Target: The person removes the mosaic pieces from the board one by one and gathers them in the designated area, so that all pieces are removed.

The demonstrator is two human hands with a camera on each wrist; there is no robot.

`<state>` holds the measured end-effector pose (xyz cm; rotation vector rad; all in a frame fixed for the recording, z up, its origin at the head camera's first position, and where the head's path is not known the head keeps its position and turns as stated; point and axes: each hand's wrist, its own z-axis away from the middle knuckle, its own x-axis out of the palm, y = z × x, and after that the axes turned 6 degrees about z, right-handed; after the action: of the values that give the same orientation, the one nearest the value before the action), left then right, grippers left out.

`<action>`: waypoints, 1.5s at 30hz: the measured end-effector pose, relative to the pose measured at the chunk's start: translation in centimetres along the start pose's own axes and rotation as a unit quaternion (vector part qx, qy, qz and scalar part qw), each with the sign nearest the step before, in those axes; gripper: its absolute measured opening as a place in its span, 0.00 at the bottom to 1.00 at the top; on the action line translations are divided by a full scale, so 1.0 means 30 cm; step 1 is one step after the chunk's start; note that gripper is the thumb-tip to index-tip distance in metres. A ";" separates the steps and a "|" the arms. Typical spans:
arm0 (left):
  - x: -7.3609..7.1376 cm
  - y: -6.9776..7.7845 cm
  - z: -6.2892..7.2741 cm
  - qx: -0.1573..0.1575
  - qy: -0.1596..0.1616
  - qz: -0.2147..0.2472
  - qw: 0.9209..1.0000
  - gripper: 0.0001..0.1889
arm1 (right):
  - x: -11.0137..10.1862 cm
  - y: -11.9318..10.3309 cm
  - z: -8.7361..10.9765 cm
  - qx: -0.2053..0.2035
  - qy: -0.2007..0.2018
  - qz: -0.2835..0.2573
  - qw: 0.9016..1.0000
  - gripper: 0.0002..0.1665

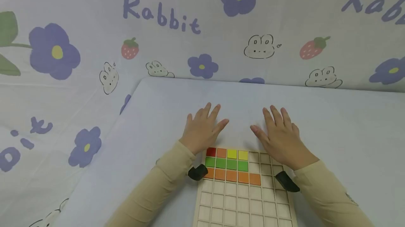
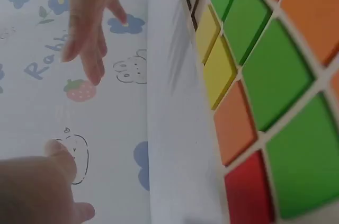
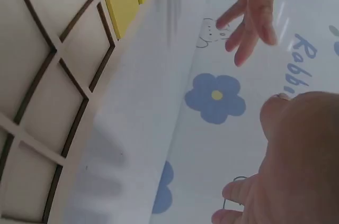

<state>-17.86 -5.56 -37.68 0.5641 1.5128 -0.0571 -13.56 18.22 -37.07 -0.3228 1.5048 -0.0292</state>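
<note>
A wooden grid board [image 1: 246, 207] lies on the white table, with coloured square tiles in its far rows. One row holds a red tile [image 1: 211, 152], an orange-pink tile [image 1: 222, 153] and two yellow tiles [image 1: 232, 154]. Behind these, nearer me, come a row of green tiles [image 1: 226, 164] and a row of orange tiles [image 1: 231, 175]. My left hand [image 1: 201, 128] is spread just beyond the board's far left corner, holding nothing. Past the far right corner, my right hand [image 1: 282, 137] is likewise spread with bare fingers. Both palms face down; whether they touch the table I cannot tell.
The white table [image 1: 152, 114] runs back to a hanging cloth [image 1: 177, 47] printed with flowers, rabbits and strawberries. That cloth also covers the left side. A dark strap end [image 1: 197, 172] by the left wrist and another dark strap end [image 1: 287, 181] by the right overhang the board.
</note>
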 end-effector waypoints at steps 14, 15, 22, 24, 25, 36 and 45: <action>-0.013 -0.144 0.329 0.139 -0.074 0.038 0.987 0.51 | -0.006 -0.003 0.129 -0.049 0.007 0.034 0.998 0.51; -0.008 -0.146 0.345 0.136 -0.082 0.041 0.986 0.52 | -0.005 -0.007 0.133 -0.055 0.008 0.036 0.998 0.50; 0.048 -0.157 0.420 0.121 -0.120 0.056 0.984 0.55 | 0.021 -0.025 0.165 -0.093 0.003 0.036 0.995 0.46; 0.060 -0.161 0.428 0.124 -0.120 0.049 0.984 0.54 | 0.032 -0.024 0.170 -0.105 0.007 0.037 0.994 0.43; 0.063 -0.163 0.431 0.125 -0.118 0.046 0.984 0.54 | 0.037 -0.024 0.170 -0.113 0.012 0.039 0.993 0.41; 0.081 -0.178 0.439 0.133 -0.097 0.039 0.986 0.56 | 0.066 -0.045 0.101 -0.215 0.052 0.041 0.974 0.17; 0.094 -0.170 0.438 0.136 -0.097 0.053 0.984 0.56 | 0.081 -0.048 0.055 -0.248 0.048 0.061 0.966 0.11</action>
<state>-7.43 -14.19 -42.54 0.8330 1.2908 -0.2336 -11.49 16.62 -39.05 -0.6360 1.6145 0.4425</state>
